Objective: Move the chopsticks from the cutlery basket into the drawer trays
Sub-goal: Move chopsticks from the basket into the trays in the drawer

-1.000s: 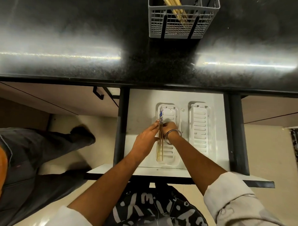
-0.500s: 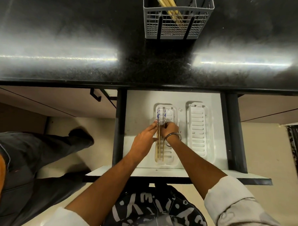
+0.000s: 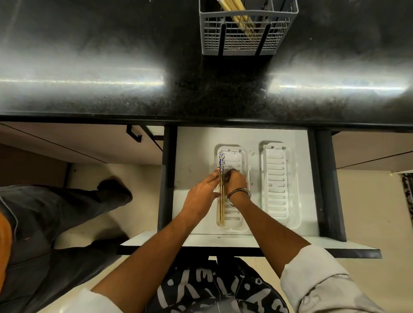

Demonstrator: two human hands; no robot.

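A pair of wooden chopsticks (image 3: 220, 203) with blue-patterned tops lies lengthwise along the left wall of the left white slotted tray (image 3: 237, 157) in the open drawer. My left hand (image 3: 203, 195) lies beside them, its straight fingers touching their left side. My right hand (image 3: 236, 180), with a metal bangle at the wrist, has its fingers curled and the tips on the chopsticks near the patterned part. The right tray (image 3: 279, 182) holds nothing. On the black counter behind stands the grey cutlery basket (image 3: 247, 44) with several more chopsticks (image 3: 234, 7) leaning in it.
The drawer's black side rails (image 3: 326, 184) flank the white floor (image 3: 191, 151). Its white front panel (image 3: 221, 241) is nearest me. Another person's dark-trousered legs (image 3: 58, 205) stand on the floor to the left. The counter edge (image 3: 202, 120) overhangs the drawer's back.
The chopsticks have come down from a slightly raised hold and now lie flat against the left tray's left wall. Both hands stay at them.
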